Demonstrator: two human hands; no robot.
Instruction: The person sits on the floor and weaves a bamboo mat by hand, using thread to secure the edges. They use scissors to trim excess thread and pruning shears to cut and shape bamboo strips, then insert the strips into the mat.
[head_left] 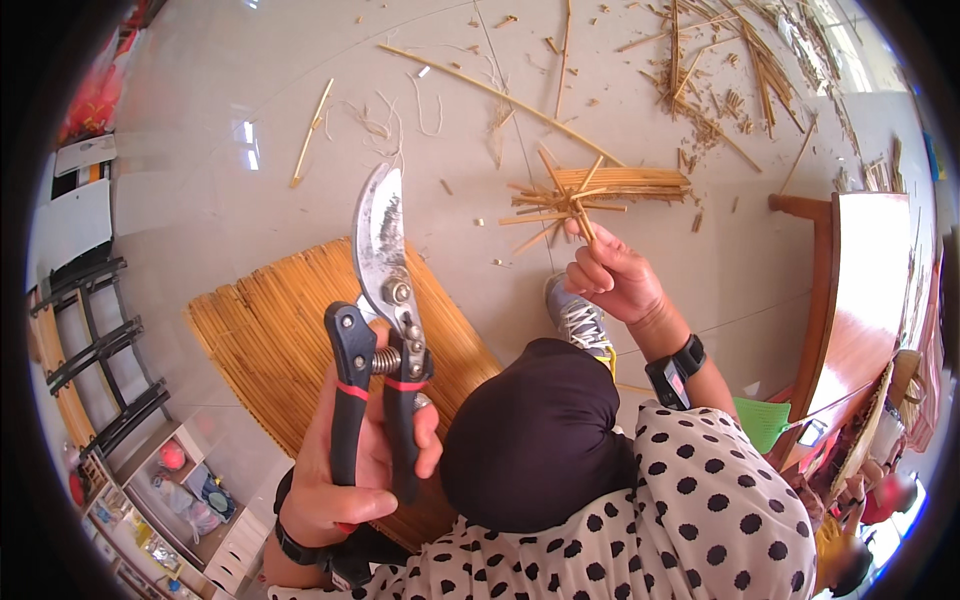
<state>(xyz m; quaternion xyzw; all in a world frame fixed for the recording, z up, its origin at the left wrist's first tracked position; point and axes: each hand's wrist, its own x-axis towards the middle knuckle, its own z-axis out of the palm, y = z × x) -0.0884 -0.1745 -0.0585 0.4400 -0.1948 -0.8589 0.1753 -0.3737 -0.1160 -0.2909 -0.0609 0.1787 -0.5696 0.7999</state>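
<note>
Raised at the left, my left hand (pixel 345 470) is wrapped round a pair of pruning shears (pixel 397 291) with black and red handles, a coiled spring and a curved metal blade pointing up. My right hand (pixel 612 272) pinches a star-shaped cluster of thin yellow-brown sticks (pixel 560 205) between thumb and fingers. The sticks cross at the middle and spread out in several directions. Beyond it, a bundle of straight reed-like sticks (pixel 645 182) lies on the floor, partly overlapped by the cluster. The shears are apart from the cluster.
A slatted mat (pixel 270 310) of yellow-brown strips lies beneath my left arm. Loose sticks and debris (pixel 720 90) litter the tiled floor (pixel 290 120). At right stands a wooden bench (pixel 865 260); shelves (pixel 190 470) line the left. My shoe (pixel 580 318) is near the cluster.
</note>
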